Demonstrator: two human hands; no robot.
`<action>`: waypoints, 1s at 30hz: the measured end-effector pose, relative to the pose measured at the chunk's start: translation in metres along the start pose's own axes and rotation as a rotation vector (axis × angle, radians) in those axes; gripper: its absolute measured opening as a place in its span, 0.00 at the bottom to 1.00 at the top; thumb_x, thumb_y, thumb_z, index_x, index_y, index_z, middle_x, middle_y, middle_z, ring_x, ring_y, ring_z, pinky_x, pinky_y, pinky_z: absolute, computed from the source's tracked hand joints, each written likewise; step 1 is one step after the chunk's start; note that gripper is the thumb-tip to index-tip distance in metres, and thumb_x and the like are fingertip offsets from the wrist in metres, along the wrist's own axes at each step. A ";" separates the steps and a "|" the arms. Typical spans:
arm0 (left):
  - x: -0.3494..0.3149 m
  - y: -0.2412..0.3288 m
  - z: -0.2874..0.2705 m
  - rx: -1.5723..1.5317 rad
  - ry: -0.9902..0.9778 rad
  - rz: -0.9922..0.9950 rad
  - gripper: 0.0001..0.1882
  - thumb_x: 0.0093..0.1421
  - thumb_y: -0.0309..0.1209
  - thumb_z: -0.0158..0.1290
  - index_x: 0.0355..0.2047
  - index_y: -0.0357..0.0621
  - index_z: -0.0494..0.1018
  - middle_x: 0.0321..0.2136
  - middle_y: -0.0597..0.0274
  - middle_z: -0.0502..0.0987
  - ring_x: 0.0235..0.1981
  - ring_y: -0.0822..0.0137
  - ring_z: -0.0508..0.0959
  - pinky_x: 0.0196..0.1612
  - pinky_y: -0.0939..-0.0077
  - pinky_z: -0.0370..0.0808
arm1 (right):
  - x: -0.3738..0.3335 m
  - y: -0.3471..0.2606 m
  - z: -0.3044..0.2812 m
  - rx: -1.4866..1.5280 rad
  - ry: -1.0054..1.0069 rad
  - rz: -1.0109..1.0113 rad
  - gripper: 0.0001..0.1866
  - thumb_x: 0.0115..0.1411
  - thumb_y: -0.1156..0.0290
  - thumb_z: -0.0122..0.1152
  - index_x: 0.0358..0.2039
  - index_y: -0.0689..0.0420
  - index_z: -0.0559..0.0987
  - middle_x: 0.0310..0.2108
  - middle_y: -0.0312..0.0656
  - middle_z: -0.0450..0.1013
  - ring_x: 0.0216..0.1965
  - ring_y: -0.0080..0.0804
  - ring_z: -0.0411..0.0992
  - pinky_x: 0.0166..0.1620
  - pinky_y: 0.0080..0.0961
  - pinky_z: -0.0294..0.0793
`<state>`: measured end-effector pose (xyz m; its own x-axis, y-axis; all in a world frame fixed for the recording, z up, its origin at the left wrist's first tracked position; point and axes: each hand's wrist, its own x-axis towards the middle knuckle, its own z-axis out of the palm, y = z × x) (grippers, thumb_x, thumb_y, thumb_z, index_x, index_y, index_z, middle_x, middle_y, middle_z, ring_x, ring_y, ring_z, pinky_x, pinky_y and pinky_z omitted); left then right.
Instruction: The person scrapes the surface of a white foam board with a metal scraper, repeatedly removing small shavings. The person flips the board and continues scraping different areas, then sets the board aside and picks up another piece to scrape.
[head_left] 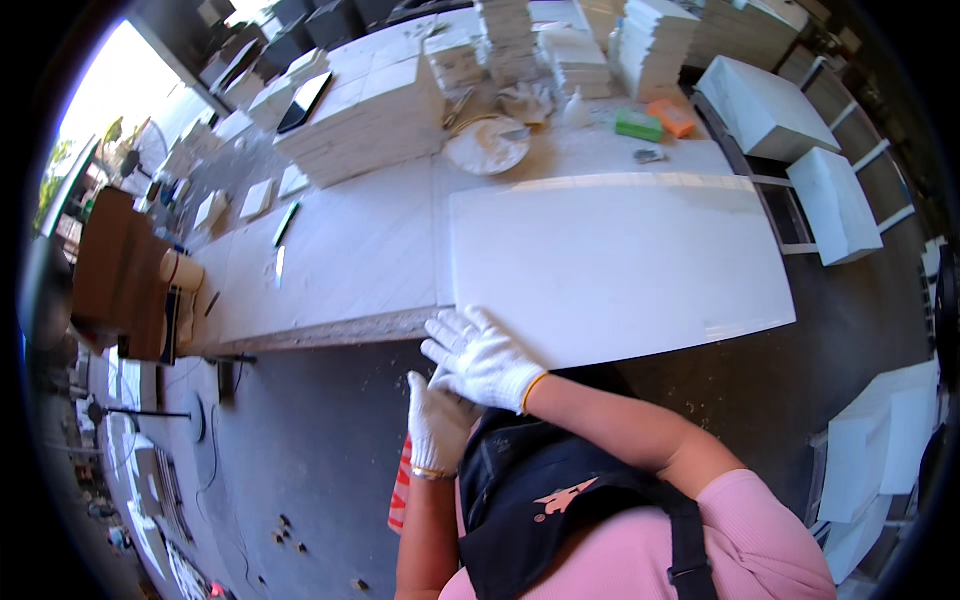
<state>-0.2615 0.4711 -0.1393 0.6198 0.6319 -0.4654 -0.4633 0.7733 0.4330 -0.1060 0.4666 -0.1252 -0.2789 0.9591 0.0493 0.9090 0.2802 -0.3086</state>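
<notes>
A large white rectangular panel [620, 270] lies on the right part of the stone-topped table [350, 260], its near edge jutting past the tabletop. My right hand [485, 358], in a white knit glove, is at the panel's near left corner with its fingers stretched apart and nothing in them. Just below it is my gloved left hand [437, 425], its thumb stuck out. The right hand covers most of the left hand's fingers, and the two appear to touch. Beside my left forearm hangs a red and white patterned piece [400, 490], partly hidden.
Stacked pale tiles [365, 115] stand along the back, with a black phone [304, 102] on top. A plate of white powder [487, 145], a green block [638, 124] and an orange block [671, 118] sit behind the panel. A green pen-like tool [286, 225] lies left.
</notes>
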 end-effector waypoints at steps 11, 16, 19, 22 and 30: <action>-0.006 0.025 -0.008 0.354 0.137 0.130 0.50 0.64 0.69 0.35 0.72 0.44 0.44 0.61 0.42 0.67 0.55 0.53 0.73 0.53 0.64 0.69 | -0.158 0.081 -0.024 -0.294 0.188 0.412 0.34 0.61 0.39 0.49 0.63 0.44 0.71 0.66 0.39 0.63 0.66 0.45 0.59 0.68 0.51 0.50; 0.008 0.051 -0.009 0.576 0.327 0.309 0.42 0.68 0.63 0.34 0.69 0.43 0.56 0.56 0.46 0.74 0.54 0.57 0.75 0.56 0.65 0.68 | -0.298 0.159 -0.050 -0.455 0.286 0.720 0.29 0.65 0.46 0.49 0.63 0.42 0.73 0.65 0.42 0.65 0.67 0.48 0.59 0.69 0.52 0.47; 0.022 0.068 0.009 0.771 0.399 0.452 0.34 0.71 0.54 0.38 0.66 0.41 0.63 0.54 0.48 0.75 0.53 0.57 0.76 0.56 0.65 0.69 | -0.379 0.200 -0.061 -0.541 0.354 0.979 0.29 0.69 0.48 0.45 0.65 0.47 0.69 0.68 0.43 0.61 0.70 0.44 0.54 0.71 0.43 0.47; 0.047 0.086 0.025 0.956 0.229 0.659 0.28 0.72 0.47 0.42 0.64 0.42 0.66 0.54 0.48 0.76 0.55 0.59 0.75 0.58 0.66 0.68 | -0.407 0.228 -0.077 -0.458 0.454 1.353 0.29 0.70 0.49 0.44 0.65 0.53 0.68 0.68 0.51 0.59 0.70 0.47 0.54 0.69 0.37 0.52; 0.160 0.084 0.052 2.083 -0.018 1.181 0.24 0.64 0.42 0.52 0.58 0.50 0.71 0.59 0.55 0.72 0.60 0.49 0.70 0.61 0.55 0.65 | -0.279 0.214 -0.136 -0.120 0.782 0.849 0.19 0.66 0.65 0.58 0.53 0.63 0.76 0.51 0.50 0.74 0.55 0.43 0.72 0.58 0.33 0.69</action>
<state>-0.1687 0.6342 -0.1373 0.6827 0.5763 0.4492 0.4956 -0.8169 0.2949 0.2088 0.2650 -0.0759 0.6643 0.5924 0.4558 0.7470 -0.5036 -0.4340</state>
